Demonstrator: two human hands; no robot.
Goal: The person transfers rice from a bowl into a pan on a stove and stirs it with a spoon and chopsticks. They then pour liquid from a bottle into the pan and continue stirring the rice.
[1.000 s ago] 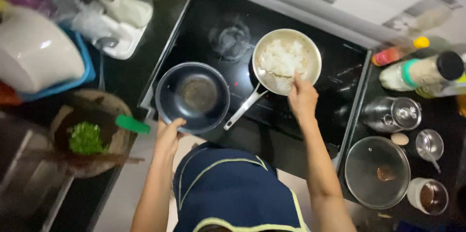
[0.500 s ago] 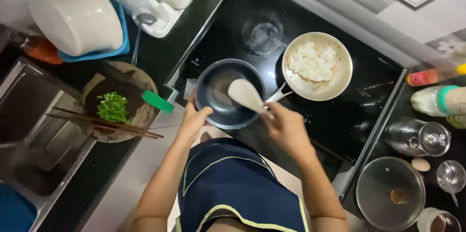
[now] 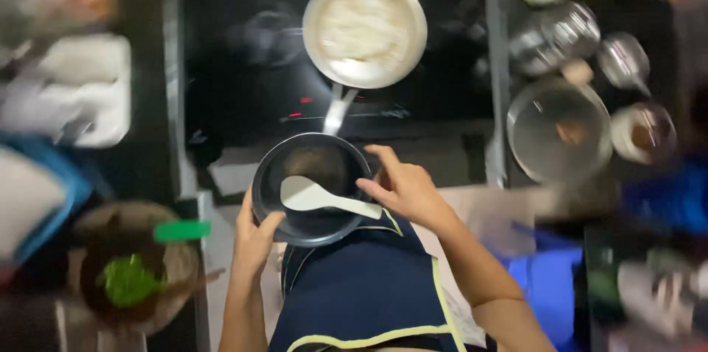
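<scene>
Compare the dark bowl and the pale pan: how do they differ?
The dark bowl is held at its rim by the left hand, with only a white spoon inside; the pale pan sits untouched on the cooktop, full of white food. The bowl has no handle; the pan has one. Both are round.

Navy apron [image 3: 361, 278] w/ pale yellow trim, bare forearms, no sleeves

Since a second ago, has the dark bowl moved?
Yes. The dark bowl has come off the stovetop, away from the rice pan, toward the person's apron, held by the left hand.
</scene>
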